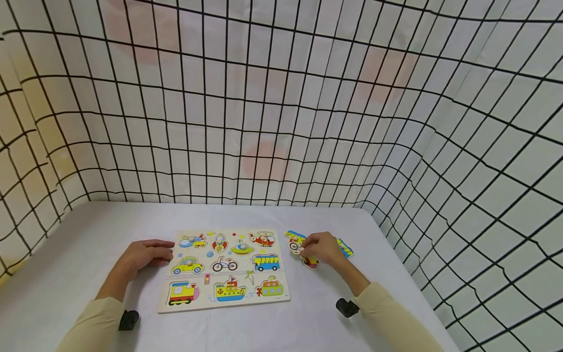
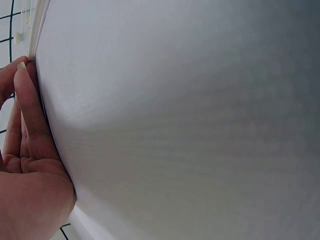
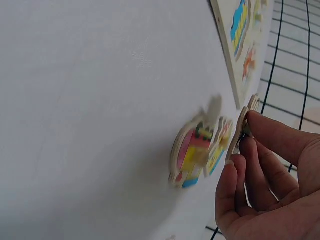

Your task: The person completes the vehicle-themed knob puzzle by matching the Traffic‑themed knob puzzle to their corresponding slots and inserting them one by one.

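A wooden puzzle board (image 1: 202, 272) with vehicle pictures lies on the table. My left hand (image 1: 150, 254) rests at its left edge, fingers fairly straight; in the left wrist view the fingertips are right at the board's edge. Right of the board, my right hand (image 1: 324, 248) pinches a bicycle puzzle piece (image 1: 294, 247), which appears nearly edge-on in the right wrist view, thumb and fingers on it. Beside that hand lies a train puzzle piece (image 3: 190, 155) with a knob. A yellow-and-blue puzzle piece (image 1: 294, 236) lies just beyond the held one.
Another blue-and-yellow puzzle piece (image 1: 345, 248) shows behind the right hand, partly covered by it. The white table (image 1: 246, 332) is bounded at the back and sides by a black wire grid (image 1: 237, 161) before white sheeting.
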Demonstrator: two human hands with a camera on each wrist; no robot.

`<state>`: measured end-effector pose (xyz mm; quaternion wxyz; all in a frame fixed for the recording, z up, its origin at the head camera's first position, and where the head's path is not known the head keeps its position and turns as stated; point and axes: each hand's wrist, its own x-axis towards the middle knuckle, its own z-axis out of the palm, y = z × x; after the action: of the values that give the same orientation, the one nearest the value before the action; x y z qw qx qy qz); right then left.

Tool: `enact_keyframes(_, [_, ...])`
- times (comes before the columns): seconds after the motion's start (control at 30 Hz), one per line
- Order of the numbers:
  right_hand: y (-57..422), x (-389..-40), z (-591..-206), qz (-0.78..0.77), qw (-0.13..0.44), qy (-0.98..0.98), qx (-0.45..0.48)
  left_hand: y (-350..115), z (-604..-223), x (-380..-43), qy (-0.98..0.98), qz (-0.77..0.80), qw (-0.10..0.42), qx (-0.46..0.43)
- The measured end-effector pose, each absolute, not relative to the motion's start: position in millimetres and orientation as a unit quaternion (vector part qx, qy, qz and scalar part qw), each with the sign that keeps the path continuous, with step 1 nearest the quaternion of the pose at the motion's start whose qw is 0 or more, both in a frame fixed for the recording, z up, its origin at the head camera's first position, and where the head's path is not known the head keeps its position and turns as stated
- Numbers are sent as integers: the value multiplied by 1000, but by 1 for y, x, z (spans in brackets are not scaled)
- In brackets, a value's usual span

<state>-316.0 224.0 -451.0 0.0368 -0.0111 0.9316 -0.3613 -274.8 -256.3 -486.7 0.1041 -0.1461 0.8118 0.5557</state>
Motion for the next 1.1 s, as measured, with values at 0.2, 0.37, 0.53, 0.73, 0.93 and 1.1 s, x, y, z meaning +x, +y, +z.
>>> enact_keyframes(0.2, [198, -314, -451, -358, 46, 931, -45, -257, -487, -275, 812, 556, 103, -144])
enact_keyframes(0.37, [179, -314, -452, -372, 54, 923, -78, -256, -487, -275, 811, 557, 103, -145])
enact_keyframes(0.53, [159, -314, -455, -365, 64, 922, -111, -256, -487, -274, 812, 556, 102, -145])
enact_keyframes(0.73, [134, -309, -455, -364, 88, 919, -124, -256, -487, -276, 812, 555, 101, -150])
enact_keyframes(0.93, [117, -304, -458, -364, 93, 916, -140, -255, -487, -276, 811, 556, 97, -153])
enact_keyframes(1.1, [107, -301, -461, -359, 95, 918, -141, -255, -487, -275, 808, 560, 95, -156])
